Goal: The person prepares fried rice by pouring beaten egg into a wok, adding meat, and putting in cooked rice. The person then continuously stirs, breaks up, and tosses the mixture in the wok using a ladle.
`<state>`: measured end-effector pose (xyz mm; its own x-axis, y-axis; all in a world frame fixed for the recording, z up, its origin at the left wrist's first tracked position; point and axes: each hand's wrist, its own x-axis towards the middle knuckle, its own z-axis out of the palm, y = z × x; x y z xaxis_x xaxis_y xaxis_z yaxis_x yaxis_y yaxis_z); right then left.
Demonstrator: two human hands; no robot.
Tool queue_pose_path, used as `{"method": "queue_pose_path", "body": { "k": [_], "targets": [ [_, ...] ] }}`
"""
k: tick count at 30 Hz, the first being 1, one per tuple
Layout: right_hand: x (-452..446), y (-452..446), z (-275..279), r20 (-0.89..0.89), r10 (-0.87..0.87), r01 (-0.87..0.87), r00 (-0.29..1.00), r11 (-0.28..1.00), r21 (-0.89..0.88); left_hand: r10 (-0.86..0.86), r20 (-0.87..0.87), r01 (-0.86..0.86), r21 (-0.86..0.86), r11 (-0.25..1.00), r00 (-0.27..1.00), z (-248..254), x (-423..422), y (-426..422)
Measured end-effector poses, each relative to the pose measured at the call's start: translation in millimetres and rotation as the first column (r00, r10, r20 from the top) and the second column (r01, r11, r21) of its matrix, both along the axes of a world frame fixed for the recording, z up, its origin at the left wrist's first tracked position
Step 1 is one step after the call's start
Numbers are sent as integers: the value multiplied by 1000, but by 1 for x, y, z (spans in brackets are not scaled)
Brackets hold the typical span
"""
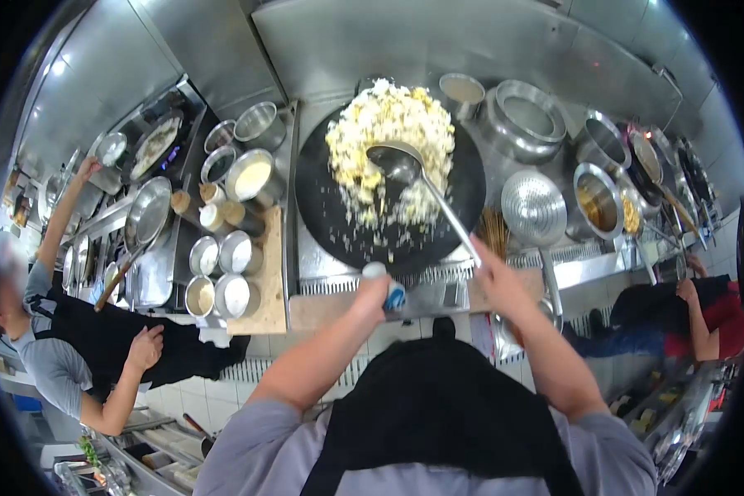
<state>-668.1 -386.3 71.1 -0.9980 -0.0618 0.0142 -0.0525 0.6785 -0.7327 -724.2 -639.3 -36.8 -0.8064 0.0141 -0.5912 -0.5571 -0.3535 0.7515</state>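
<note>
The wok sits in the surface straight ahead, rice heaped toward its far side, perhaps leaving the near side free for working. The right hand has its fingers closed round the ladle, whose long handle likely spares them the heat. The left hand has its fingers bunched on a cloth at the near rim, probably as a shield; what lies beneath is hard to tell.

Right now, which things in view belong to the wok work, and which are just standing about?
In use:
wok
white-and-yellow food in it
ladle, in the right hand
white-and-blue item, in the left hand near the rim

Apparently standing by:
perforated strainer
brush-like bundle
large metal pot
</note>
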Motion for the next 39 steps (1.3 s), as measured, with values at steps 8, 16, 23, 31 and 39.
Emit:
{"method": "queue_pose_path", "body": {
  "k": [8,16,23,31,39],
  "targets": [
    [-76,0,149,29,38,13,999,360,-933,32,54,-41,164,986,998,62,-87,23],
    [-244,-71,207,-319,-22,-247,947,586,-771,-301,50,259,389,884,952,72,0,-2],
    [-256,-74,165,-354,-131,-245,926,504,-828,-126,68,74,509,858,990,56,71,-36],
    [-241,-87,209,-398,28,-365,917,459,-810,9,35,-22,405,914,999,60,80,-50],
    [-262,-103,213,-359,119,-368,926,509,-778,22,29,-31,381,924,999,67,79,-50]
  ]
}}
